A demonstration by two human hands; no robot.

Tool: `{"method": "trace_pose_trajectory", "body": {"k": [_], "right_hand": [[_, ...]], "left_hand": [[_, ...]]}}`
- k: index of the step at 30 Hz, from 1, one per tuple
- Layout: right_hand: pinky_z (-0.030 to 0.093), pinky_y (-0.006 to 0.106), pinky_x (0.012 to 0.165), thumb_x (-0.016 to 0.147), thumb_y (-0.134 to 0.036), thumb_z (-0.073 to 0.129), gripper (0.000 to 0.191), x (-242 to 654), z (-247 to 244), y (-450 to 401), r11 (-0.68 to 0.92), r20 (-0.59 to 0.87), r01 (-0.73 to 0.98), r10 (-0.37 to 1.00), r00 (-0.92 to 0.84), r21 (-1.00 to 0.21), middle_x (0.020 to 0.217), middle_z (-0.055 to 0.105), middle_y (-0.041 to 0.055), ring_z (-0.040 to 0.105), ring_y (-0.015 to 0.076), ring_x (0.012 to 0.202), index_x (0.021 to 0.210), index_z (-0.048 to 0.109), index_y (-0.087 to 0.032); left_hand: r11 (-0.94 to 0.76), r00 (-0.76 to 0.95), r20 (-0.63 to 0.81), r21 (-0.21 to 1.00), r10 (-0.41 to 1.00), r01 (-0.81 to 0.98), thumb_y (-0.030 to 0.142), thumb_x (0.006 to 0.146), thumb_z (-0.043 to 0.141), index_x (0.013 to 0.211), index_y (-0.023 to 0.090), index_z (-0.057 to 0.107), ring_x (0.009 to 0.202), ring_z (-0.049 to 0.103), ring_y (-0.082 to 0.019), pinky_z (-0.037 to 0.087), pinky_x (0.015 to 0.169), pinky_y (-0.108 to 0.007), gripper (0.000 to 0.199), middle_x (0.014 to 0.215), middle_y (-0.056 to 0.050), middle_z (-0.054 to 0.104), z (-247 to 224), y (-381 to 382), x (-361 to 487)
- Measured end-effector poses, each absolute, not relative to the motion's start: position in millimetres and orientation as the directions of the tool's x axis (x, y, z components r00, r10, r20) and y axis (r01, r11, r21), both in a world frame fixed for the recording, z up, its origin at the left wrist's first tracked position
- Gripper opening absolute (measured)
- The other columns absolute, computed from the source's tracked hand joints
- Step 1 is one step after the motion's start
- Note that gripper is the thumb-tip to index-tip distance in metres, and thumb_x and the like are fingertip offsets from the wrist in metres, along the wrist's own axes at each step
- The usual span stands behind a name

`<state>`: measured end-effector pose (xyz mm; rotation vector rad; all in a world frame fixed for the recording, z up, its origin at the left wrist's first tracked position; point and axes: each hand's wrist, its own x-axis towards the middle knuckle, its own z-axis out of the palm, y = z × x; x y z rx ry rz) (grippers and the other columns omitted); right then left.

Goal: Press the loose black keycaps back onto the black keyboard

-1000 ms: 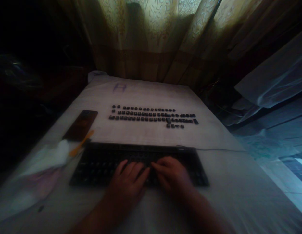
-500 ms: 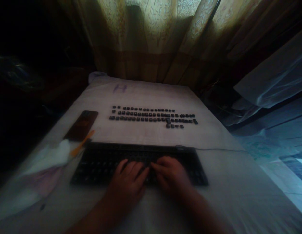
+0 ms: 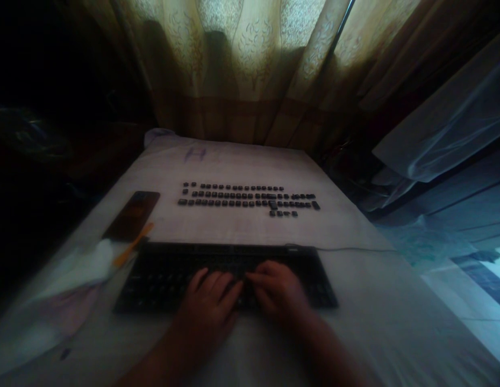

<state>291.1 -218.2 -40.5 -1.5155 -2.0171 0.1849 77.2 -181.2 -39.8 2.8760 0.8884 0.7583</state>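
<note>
A black keyboard [image 3: 153,285] lies across the near part of the table, dim and slightly blurred. My left hand [image 3: 212,295] rests on its middle with the fingers spread apart over the keys, holding nothing. Close beside it, my right hand [image 3: 276,287] is curled, its index finger reaching left to the keys near my left fingertips. Whether a small key is between those right fingers is too dark to make out. Beyond the keyboard, many loose black keycaps [image 3: 229,203] are laid out in rows on the white cloth.
A dark phone [image 3: 133,215] lies left of the keycaps. Nearer are an orange-handled tool [image 3: 133,246] and a crumpled white and pink cloth [image 3: 72,301]. A small dark piece [image 3: 65,353] lies at the lower left. The keyboard's cable [image 3: 355,250] runs right. Curtains [image 3: 250,70] hang behind the table.
The camera view has shifted slightly, so the table's things sit a little lower and to the left. Both hands stay on the keyboard in nearly the same pose.
</note>
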Motion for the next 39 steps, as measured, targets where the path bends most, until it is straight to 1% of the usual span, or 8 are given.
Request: {"method": "trace_pose_trajectory", "body": {"k": [12,18,22,26,32,35,37,39], "right_hand": [[0.051,0.033,0.073,0.085,-0.012,0.056,0.029,295.8,-42.4,-214.8,0.318,0.326,0.794,0.932,-0.161,-0.518,0.090,0.071,0.0081,0.066,0.0202,0.081,0.104,0.077,-0.021],[0.054,0.031,0.074,0.089,-0.013,0.053,0.029,299.0,-40.2,-214.1,0.345,0.352,0.671,0.927,-0.132,-0.656,0.089,0.071,0.0085,0.068,0.0188,0.081,0.104,0.077,-0.018],[0.056,0.028,0.073,0.091,-0.015,0.053,0.027,305.0,-37.5,-214.5,0.320,0.356,0.557,0.933,-0.046,-0.766,0.090,0.072,0.0076,0.069,0.0172,0.082,0.104,0.076,-0.019],[0.056,0.028,0.072,0.090,-0.016,0.054,0.026,316.7,-33.9,-212.3,0.288,0.376,0.558,0.926,0.047,-0.779,0.087,0.073,0.0065,0.070,0.0181,0.081,0.102,0.077,-0.021],[0.057,0.029,0.076,0.089,-0.016,0.052,0.027,342.5,-22.8,-201.2,0.199,0.348,0.705,0.935,0.072,-0.681,0.089,0.074,0.0059,0.071,0.0184,0.082,0.100,0.077,-0.022],[0.055,0.028,0.081,0.088,-0.012,0.052,0.030,355.6,-15.2,-188.1,0.063,0.257,0.866,0.963,0.078,-0.495,0.093,0.074,0.0057,0.070,0.0177,0.086,0.104,0.076,-0.021],[0.054,0.028,0.083,0.087,-0.010,0.053,0.033,363.2,-10.7,-175.5,-0.032,0.205,0.935,0.973,0.111,-0.354,0.096,0.074,0.0062,0.070,0.0181,0.089,0.108,0.076,-0.022],[0.053,0.030,0.085,0.087,-0.010,0.053,0.033,369.4,-8.0,-161.0,-0.084,0.193,0.957,0.971,0.141,-0.278,0.099,0.073,0.0078,0.069,0.0201,0.092,0.109,0.076,-0.022]], "left_hand": [[-0.852,0.741,0.445,0.116,0.504,0.510,0.020,0.092,0.053,0.124,0.020,0.064,0.108,0.060,-0.026,0.038,0.104,-0.049,0.034,0.117,-0.009,0.068,-40.8,-179.4,75.9],[-0.860,0.743,0.456,0.113,0.490,0.498,0.018,0.092,0.052,0.125,0.020,0.063,0.107,0.061,-0.026,0.039,0.104,-0.048,0.035,0.116,-0.009,0.068,-38.2,-178.8,75.7],[-0.870,0.749,0.468,0.095,0.468,0.484,0.020,0.092,0.052,0.128,0.021,0.062,0.108,0.062,-0.026,0.040,0.103,-0.048,0.037,0.119,-0.008,0.068,-37.9,-177.2,73.0],[-0.873,0.751,0.477,0.077,0.457,0.482,0.021,0.092,0.053,0.127,0.022,0.062,0.106,0.063,-0.025,0.042,0.102,-0.046,0.036,0.117,-0.007,0.069,-38.8,-174.7,69.9],[-0.873,0.738,0.548,-0.027,0.394,0.486,0.021,0.091,0.050,0.129,0.023,0.061,0.109,0.062,-0.024,0.043,0.102,-0.044,0.040,0.121,-0.007,0.068,-56.4,-167.7,65.0],[-0.882,0.721,0.634,-0.126,0.282,0.455,0.025,0.090,0.048,0.124,0.023,0.064,0.103,0.064,-0.023,0.045,0.098,-0.041,0.038,0.114,-0.007,0.070,-61.5,-161.2,61.2],[-0.874,0.750,0.602,-0.170,0.273,0.455,0.027,0.090,0.053,0.126,0.023,0.063,0.103,0.065,-0.022,0.046,0.097,-0.039,0.038,0.115,-0.006,0.071,-58.8,-156.9,58.3],[-0.870,0.760,0.592,-0.189,0.269,0.456,0.030,0.090,0.055,0.126,0.022,0.063,0.101,0.066,-0.021,0.046,0.097,-0.037,0.037,0.114,-0.006,0.071,-53.3,-153.2,56.1]]}}
